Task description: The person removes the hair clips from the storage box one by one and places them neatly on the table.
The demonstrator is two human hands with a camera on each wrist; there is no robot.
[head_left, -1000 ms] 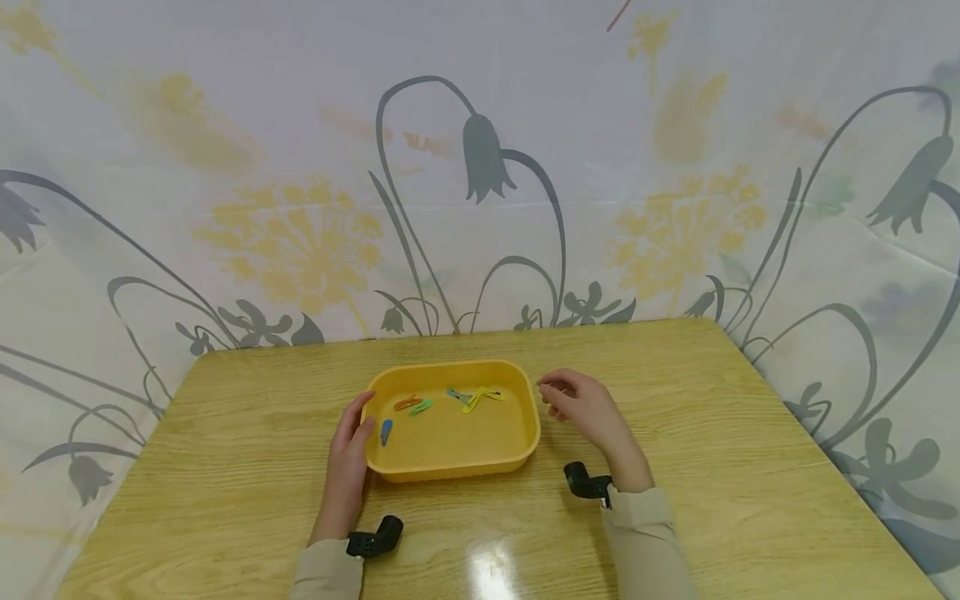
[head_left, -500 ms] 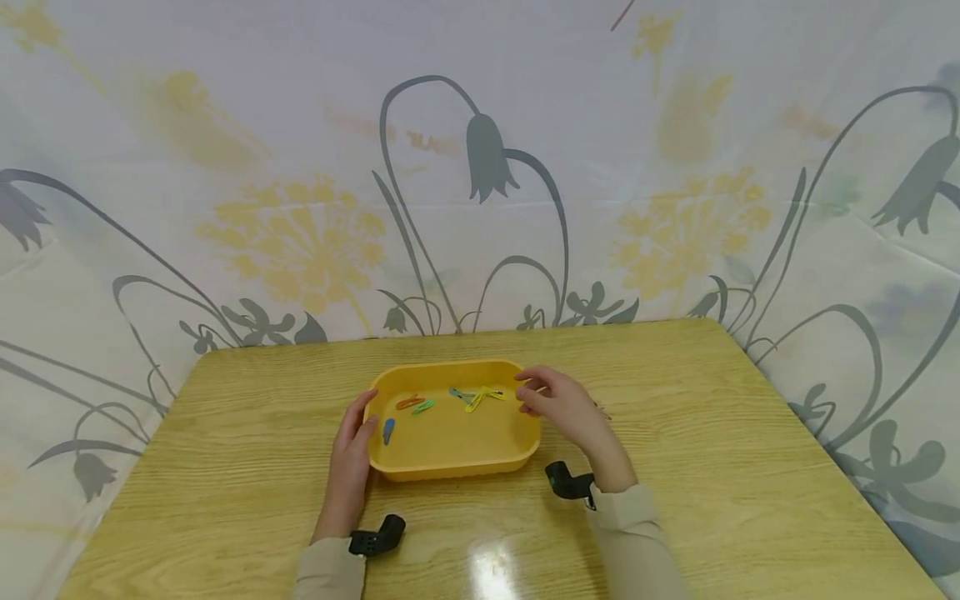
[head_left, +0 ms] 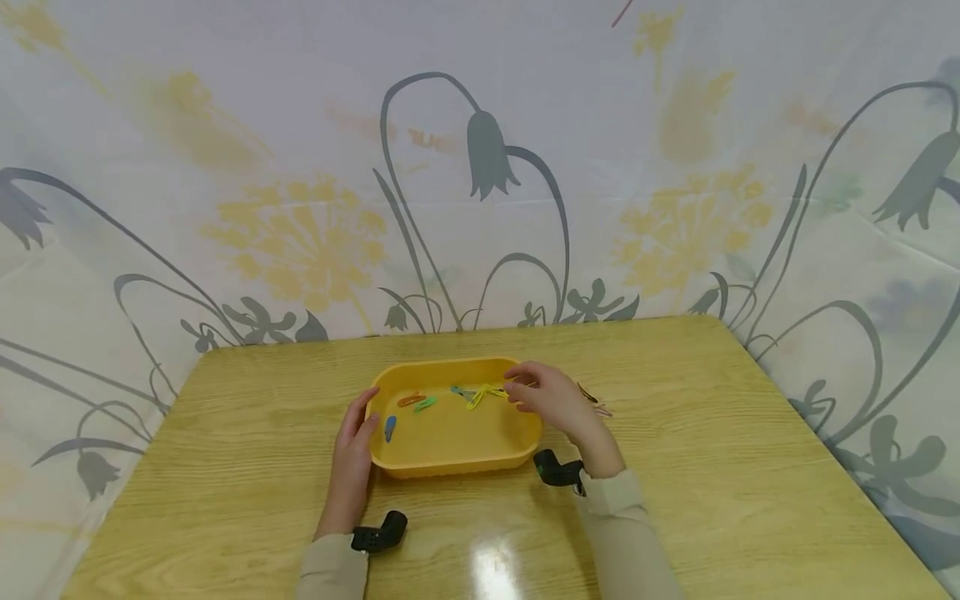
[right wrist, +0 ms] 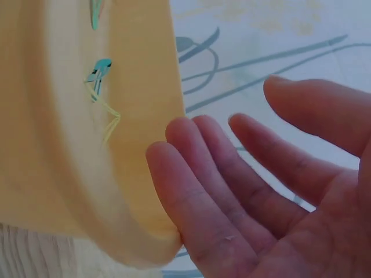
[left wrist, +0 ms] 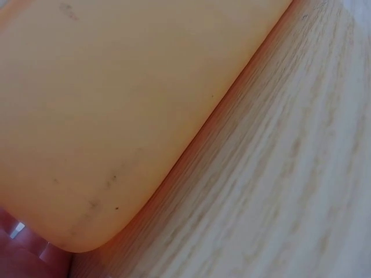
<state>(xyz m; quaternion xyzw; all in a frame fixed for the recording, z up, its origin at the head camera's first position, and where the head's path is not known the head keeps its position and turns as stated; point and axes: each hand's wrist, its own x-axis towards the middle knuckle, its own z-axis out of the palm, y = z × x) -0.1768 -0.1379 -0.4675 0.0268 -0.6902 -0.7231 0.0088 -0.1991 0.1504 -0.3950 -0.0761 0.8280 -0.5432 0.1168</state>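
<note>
Fingers of your right hand (head_left: 551, 400) are hanging loose and empty, having drifted in over the tray (head_left: 457, 454) rim toward the clips (head_left: 483, 393), while your left hand (head_left: 354, 442) is still resting flat against its side.

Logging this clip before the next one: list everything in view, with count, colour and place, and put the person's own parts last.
tray: one, yellow, middle of the table.
hair clips: about six in the tray; orange, green, blue, teal, two yellow.
clips on the table: a few, dark, right of the tray; count unclear.
table: one, light wood.
backdrop: one, white cloth with grey and yellow flowers, behind the table.
wrist cameras: two, black, left, right.
left hand: on the tray's left edge.
right hand: open, over the tray's right rim.
</note>
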